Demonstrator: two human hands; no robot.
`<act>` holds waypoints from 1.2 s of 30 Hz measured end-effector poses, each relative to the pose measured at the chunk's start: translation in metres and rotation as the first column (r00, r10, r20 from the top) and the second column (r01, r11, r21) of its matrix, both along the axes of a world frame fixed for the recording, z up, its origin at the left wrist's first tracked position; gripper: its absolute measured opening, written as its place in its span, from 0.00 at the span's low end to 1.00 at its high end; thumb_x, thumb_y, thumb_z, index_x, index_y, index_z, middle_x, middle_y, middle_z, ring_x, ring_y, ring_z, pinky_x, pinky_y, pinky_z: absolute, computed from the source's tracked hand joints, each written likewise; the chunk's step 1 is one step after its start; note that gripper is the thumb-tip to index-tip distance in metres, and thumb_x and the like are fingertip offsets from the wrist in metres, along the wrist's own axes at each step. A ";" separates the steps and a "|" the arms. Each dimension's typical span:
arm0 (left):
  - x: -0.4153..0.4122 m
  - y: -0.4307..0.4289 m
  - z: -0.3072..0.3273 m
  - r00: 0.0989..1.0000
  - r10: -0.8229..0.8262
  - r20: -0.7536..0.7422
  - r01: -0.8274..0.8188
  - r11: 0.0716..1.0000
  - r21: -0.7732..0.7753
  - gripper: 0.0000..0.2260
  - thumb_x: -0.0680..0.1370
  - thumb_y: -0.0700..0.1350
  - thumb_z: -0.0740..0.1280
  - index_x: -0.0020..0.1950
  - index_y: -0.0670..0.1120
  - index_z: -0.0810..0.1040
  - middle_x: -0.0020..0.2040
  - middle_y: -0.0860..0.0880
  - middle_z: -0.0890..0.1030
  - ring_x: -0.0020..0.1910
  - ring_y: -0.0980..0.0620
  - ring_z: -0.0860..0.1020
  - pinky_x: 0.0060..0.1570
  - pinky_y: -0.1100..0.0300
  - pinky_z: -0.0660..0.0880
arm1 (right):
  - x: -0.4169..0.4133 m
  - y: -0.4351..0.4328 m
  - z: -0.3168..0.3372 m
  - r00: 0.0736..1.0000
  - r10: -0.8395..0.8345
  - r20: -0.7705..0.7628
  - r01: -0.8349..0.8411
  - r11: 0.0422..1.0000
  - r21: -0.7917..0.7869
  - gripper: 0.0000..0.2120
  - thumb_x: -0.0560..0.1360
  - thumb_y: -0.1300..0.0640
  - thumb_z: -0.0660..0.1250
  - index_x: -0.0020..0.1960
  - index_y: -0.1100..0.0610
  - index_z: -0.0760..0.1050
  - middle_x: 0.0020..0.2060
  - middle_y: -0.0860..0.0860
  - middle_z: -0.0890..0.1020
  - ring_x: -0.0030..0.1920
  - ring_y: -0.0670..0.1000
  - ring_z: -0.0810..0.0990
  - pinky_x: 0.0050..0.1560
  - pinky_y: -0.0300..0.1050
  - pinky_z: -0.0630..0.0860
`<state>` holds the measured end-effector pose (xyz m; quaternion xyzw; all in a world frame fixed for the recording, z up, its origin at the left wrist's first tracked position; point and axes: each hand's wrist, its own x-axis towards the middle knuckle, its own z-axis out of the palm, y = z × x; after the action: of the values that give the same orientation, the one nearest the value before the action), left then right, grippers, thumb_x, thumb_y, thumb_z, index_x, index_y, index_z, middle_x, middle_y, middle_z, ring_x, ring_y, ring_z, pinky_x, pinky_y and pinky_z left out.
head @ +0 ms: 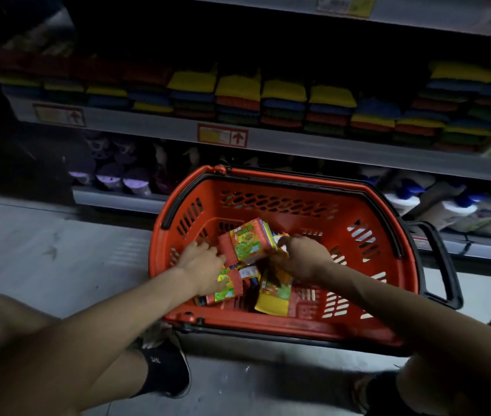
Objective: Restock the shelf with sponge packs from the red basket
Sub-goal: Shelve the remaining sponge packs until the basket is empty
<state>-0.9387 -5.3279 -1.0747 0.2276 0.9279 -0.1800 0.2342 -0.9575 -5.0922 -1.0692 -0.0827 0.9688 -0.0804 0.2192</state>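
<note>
If you lift now with both hands at once, the raised sponge pack (250, 241) can slip out, because you press it only from its two sides and the wrapper looks smooth. It can then fall back among the loose packs (272, 291) at the bottom of the red basket (268, 202), or over the rim onto the floor (58, 250). A second risk: the pack under your left palm can come up together with it and drop on the way to the shelf (298, 142), which is far from you and higher than the basket.

Your left hand (205, 267) reaches into the near left part of the basket, palm down, fingers spread and bent; they touch the left edge of the raised pack and lie on a lower pack. Your right hand (298, 256) comes from the near right, wrist bent, fingers curled on the right edge of the same pack. Whether either hold is really firm, I cannot tell. The pack stands tilted in the middle of the basket, above the others.
</note>
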 end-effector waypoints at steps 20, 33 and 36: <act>-0.019 0.005 -0.033 0.868 0.411 0.278 -0.434 0.901 0.023 0.44 0.64 0.70 0.75 0.72 0.47 0.70 0.72 0.45 0.74 0.71 0.43 0.72 0.69 0.49 0.68 | -0.059 -0.040 -0.051 0.765 -0.513 0.390 0.643 0.653 -0.401 0.48 0.48 0.38 0.86 0.63 0.52 0.73 0.59 0.52 0.78 0.59 0.55 0.77 0.61 0.53 0.80; -0.034 0.023 0.013 0.777 0.500 0.382 -0.586 0.796 0.151 0.42 0.66 0.57 0.81 0.76 0.52 0.69 0.76 0.40 0.58 0.74 0.37 0.67 0.72 0.50 0.69 | -0.032 0.032 0.041 0.764 -0.393 0.512 0.642 0.542 -0.542 0.33 0.67 0.49 0.82 0.65 0.54 0.69 0.58 0.54 0.80 0.55 0.54 0.83 0.55 0.51 0.83; -0.046 0.031 0.048 0.782 0.475 0.404 -0.604 0.738 0.300 0.40 0.66 0.52 0.82 0.75 0.57 0.70 0.70 0.43 0.61 0.68 0.40 0.71 0.69 0.53 0.71 | -0.017 0.064 0.082 0.773 -0.403 0.490 0.634 0.531 -0.562 0.43 0.60 0.49 0.84 0.69 0.55 0.67 0.60 0.54 0.80 0.56 0.55 0.84 0.59 0.53 0.82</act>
<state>-0.9843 -5.2968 -1.0271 0.0142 0.9227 0.1340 0.3613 -0.9749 -5.0283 -0.9868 0.1491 0.7958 -0.5154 0.2808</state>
